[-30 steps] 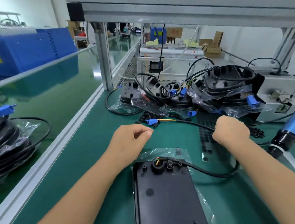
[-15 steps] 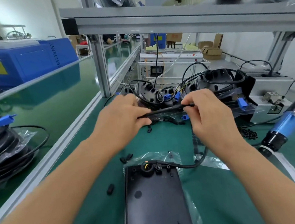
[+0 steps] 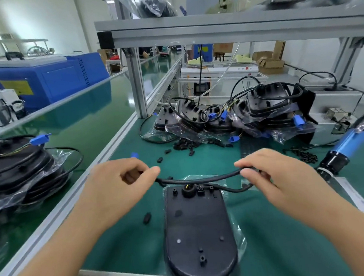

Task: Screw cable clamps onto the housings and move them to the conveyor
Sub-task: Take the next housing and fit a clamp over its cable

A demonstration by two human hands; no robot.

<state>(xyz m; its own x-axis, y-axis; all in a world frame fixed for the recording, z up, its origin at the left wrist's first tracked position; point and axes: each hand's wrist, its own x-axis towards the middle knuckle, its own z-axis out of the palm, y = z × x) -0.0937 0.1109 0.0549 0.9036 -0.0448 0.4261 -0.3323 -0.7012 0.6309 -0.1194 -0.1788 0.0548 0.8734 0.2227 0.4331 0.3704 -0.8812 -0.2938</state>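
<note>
Housing lies flat on green mat, long axis toward/away from me, cable end far, rounded end over near edge. I see 1 housing here, 1 cable stretched l-to-r above it. L hand and r hand each pinch it, well apart. 1 blue screwdriver at right.

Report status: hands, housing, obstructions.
Left hand and right hand pinch thin black cable. Flat black plastic housing beneath, unclamped. Loose small black clamps nearby.

Housing near end cut by lower frame edge; cable end hidden inside left hand; screwdriver tip blurred.
</note>
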